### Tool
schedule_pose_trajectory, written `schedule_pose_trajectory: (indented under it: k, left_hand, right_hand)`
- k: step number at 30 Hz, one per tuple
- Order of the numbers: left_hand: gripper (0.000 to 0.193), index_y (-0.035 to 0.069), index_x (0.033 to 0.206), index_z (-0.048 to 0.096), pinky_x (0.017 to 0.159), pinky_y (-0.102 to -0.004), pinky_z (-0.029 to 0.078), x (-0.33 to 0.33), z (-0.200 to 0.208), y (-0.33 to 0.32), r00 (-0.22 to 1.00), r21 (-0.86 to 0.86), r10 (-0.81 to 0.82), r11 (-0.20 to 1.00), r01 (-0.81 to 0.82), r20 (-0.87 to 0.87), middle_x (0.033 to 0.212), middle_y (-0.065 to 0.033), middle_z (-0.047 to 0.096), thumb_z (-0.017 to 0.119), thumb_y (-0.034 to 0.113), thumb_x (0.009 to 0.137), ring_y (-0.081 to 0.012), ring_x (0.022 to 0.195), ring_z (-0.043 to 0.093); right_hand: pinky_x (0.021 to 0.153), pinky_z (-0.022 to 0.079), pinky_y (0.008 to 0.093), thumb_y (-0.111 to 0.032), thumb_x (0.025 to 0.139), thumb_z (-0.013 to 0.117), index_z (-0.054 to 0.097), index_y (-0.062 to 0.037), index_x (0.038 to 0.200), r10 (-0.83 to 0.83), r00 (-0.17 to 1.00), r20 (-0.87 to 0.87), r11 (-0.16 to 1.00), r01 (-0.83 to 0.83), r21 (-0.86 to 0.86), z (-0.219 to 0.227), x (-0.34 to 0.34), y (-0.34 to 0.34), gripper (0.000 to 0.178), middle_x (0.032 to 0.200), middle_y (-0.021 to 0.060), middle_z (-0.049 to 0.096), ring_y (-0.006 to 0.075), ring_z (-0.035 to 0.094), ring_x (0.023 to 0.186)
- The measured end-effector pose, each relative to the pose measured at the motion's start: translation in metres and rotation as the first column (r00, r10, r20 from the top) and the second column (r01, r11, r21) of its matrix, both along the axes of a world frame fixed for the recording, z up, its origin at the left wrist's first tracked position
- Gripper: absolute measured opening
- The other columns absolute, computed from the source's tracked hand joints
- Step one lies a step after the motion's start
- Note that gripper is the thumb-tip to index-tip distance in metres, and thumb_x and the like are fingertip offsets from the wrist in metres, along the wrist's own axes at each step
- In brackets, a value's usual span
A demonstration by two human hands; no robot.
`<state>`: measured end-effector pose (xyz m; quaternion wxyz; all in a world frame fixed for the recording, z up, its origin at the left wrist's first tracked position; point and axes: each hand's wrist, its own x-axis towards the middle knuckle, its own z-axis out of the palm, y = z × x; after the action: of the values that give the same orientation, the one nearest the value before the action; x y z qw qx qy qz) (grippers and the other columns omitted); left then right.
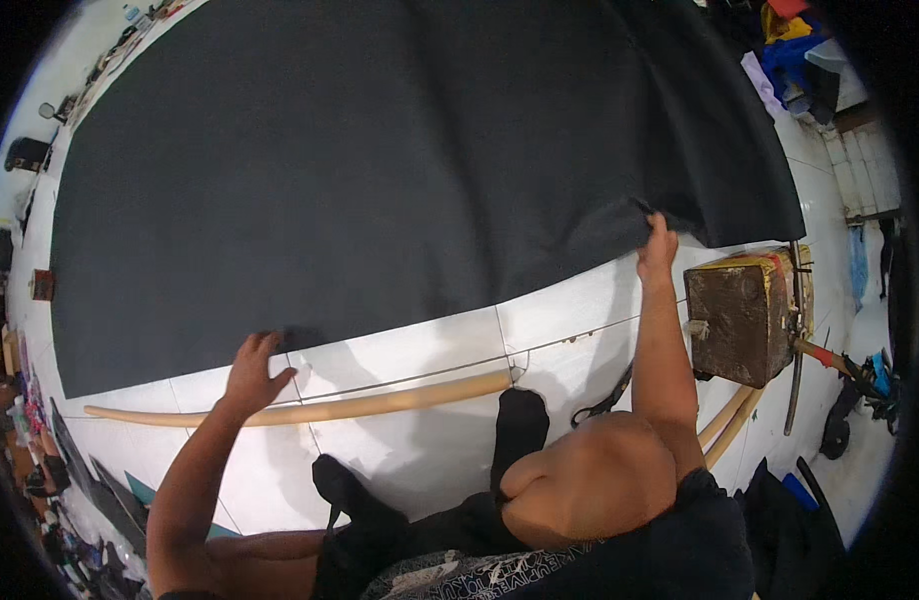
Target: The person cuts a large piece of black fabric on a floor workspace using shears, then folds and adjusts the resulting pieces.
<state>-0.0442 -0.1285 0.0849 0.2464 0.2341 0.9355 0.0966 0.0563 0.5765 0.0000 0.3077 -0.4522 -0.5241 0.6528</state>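
Note:
A large sheet of black fabric [310, 180] lies spread over the white tiled floor. At its near edge on the right, my right hand [660, 248] is closed on the fabric, which puckers and lifts there. Folds run from that spot toward the far side. My left hand [255, 375] is by the near edge on the left, thumb apart from the fingers, with nothing seen in it; its fingertips reach the fabric's border. Under my left wrist passes a long, pale, slightly curved wooden strip [380, 404] on the floor.
Beside my right forearm stands a brown box-like block [732, 320] with yellow edges. Black-handled scissors [602, 398] lie near my right knee. More wooden strips [732, 428] rest behind the block. A small brown block [43, 285] sits at the fabric's left edge. Coloured cloths [795, 60] are piled far right.

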Motion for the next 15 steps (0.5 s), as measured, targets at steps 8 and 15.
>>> schedule_pose_trajectory:
  k: [8, 15]
  left_hand:
    - [0.071, 0.020, 0.146, 0.046, 0.112, -0.0472, 0.038, 0.027, -0.049, 0.060, 0.975, -0.007, 0.072, 0.997, -0.075, -0.212, 0.153, -0.0202, 0.037, 0.077, 0.027, 0.083, -0.0412, 0.139, 0.039]
    - [0.065, 0.018, 0.142, 0.053, 0.112, -0.0461, 0.039, 0.024, -0.064, 0.062, 0.967, 0.070, 0.158, 0.987, -0.147, -0.198, 0.151, -0.0202, 0.041, 0.078, 0.026, 0.083, -0.0401, 0.139, 0.040]
  right_hand:
    - [0.043, 0.051, 0.0289, -0.028, 0.083, 0.081, 0.055, -0.0025, 0.107, 0.117, 0.945, 0.307, 0.993, -0.104, -0.059, -0.042, 0.050, -0.020, 0.043, 0.085, 0.0076, 0.062, 0.0162, 0.060, 0.056]
    - [0.041, 0.045, 0.0264, -0.024, 0.085, 0.079, 0.055, -0.0083, 0.095, -0.001, 0.971, 0.240, 0.999, 0.011, -0.040, -0.052, 0.039, -0.012, 0.031, 0.073, 0.0033, 0.057, 0.0130, 0.051, 0.047]
